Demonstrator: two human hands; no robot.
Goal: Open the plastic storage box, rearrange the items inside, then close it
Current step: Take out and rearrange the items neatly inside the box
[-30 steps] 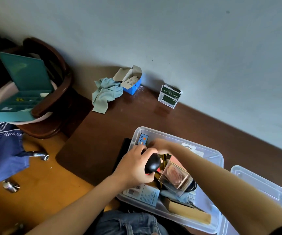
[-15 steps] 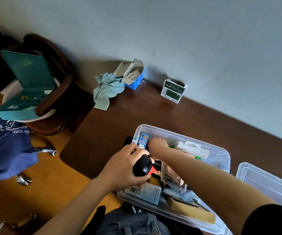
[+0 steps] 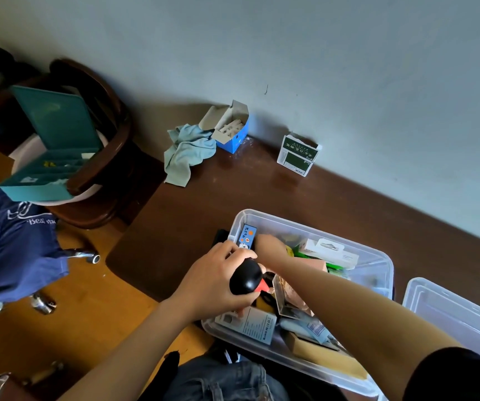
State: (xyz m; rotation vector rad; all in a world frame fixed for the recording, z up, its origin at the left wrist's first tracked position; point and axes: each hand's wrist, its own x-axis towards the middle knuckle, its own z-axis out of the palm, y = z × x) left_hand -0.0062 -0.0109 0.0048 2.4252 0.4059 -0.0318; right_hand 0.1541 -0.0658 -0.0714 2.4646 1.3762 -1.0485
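Note:
The clear plastic storage box [image 3: 379, 263] stands open on the dark brown table, packed with items. Its lid [image 3: 458, 316] lies to the right. My left hand [image 3: 214, 283] grips a black rounded object with a red tip [image 3: 246, 277] over the box's left side. My right hand [image 3: 270, 246] reaches across into the far left corner, beside a small blue carton [image 3: 247, 235]; its fingers are hidden. Inside lie a white packet [image 3: 331, 251], a clear case [image 3: 286, 298], a white printed box [image 3: 251, 324] and a brown flat piece [image 3: 319, 351].
Along the wall sit an open blue carton of white sticks [image 3: 233, 131], a pale blue cloth [image 3: 188, 153] and a green-white box [image 3: 298, 156]. On the left a dark wooden chair [image 3: 108, 169] bears an open teal case [image 3: 50, 151]. A navy garment [image 3: 10, 244] hangs at the far left.
My left hand with the black object has shifted slightly left, toward the box wall. My right hand stays in the far left corner. The view has tilted a little.

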